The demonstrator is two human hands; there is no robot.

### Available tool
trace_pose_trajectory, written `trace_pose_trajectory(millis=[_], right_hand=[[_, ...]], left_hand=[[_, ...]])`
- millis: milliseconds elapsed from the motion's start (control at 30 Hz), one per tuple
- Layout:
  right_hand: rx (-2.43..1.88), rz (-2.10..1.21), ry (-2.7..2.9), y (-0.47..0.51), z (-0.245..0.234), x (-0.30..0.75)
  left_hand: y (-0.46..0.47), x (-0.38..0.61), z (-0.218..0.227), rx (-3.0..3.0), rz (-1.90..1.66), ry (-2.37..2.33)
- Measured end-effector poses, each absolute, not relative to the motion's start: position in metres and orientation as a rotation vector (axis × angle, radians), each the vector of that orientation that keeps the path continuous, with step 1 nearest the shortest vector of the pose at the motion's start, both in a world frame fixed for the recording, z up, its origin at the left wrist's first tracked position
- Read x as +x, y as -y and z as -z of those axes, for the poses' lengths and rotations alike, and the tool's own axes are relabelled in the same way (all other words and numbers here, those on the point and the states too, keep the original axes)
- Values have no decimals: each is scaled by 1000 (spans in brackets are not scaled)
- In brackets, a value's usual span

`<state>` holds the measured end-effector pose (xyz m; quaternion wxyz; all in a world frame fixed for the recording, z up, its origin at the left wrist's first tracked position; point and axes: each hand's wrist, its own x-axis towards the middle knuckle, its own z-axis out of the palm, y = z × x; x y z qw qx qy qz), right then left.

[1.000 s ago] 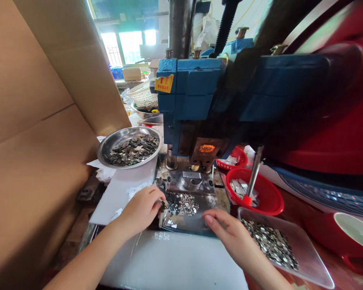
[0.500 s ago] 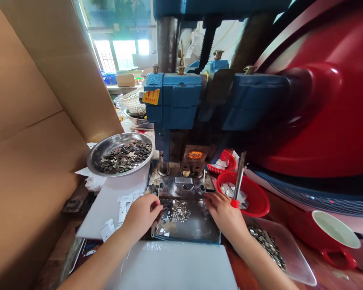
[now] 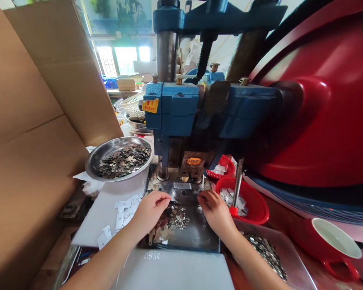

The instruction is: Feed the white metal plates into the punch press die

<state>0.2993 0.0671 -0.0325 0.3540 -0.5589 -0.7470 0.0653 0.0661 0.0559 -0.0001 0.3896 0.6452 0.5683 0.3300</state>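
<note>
My left hand [image 3: 153, 211] is closed, thumb and fingertips pinched at the front left edge of the press's metal die block [image 3: 183, 193]. Whatever lies between those fingertips is too small to make out. By the block's right side, my right hand [image 3: 217, 211] has its fingers curled together, and their contents are hidden. Small shiny metal bits [image 3: 179, 217] lie heaped on the dark plate [image 3: 199, 235] between and below my hands. Above the block hangs the punch head [image 3: 195, 163] of the blue press [image 3: 180, 117].
At the left stands a steel bowl [image 3: 89, 163] of dark flat pieces, with white plates [image 3: 124, 211] nearby. To the right are a red basket [image 3: 261, 215], a metal lever [image 3: 238, 183], a clear tray [image 3: 299, 257] of metal parts and a red mug [image 3: 317, 249]. A large red flywheel [image 3: 326, 121] looms there.
Both hands have moved inward, closer to each other along the die block. The view has shifted slightly, so the press and bowl sit a little lower.
</note>
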Motion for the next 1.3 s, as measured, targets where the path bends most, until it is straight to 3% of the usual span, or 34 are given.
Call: trace_pose_trajectory(millis=[300,833,1033,1300], right_hand=[[-1413,-92,1982,-113,19,265],[-1390,187,2165,-80,7,264],[-1305,-57,1957,-84,17,272],[-1384,-16,2074,-83,18,275]], left_hand=[[-81,79,-2,1621,-972,-1459],[-95,84,-8,1729,-993,-1537],[-102,95,-7,1832,-950,-1537],[-111,103,-1,1890,-948,-1579]])
